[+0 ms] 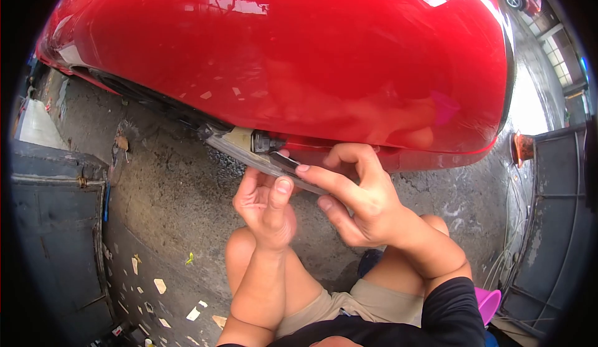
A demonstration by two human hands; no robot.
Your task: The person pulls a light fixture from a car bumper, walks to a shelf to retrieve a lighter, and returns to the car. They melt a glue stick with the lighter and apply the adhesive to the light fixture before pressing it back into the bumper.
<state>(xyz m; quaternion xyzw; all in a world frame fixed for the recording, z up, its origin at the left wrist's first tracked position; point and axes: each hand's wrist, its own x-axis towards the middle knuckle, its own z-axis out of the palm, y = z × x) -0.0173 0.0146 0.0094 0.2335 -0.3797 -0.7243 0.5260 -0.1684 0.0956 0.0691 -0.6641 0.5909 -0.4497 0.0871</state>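
A long grey trim strip (240,154) hangs out below the lower edge of a red car bumper (349,54). My left hand (266,207) grips it from underneath, thumb on the front face and fingers behind. My right hand (361,194) closes on the strip's right end, thumb below and index fingertip at a dark flat piece (285,161) along its upper side. Just above my left fingers, a black fitting (266,141) sits beside a beige part (240,138) behind the strip. My right middle finger reaches up close under the bumper edge.
Grey metal panels (56,235) stand at the left, another metal panel (548,222) at the right. Paper scraps (194,313) litter the concrete floor (180,216). A pink container (488,303) is beside my right elbow; an orange-brown object (522,149) stands farther right.
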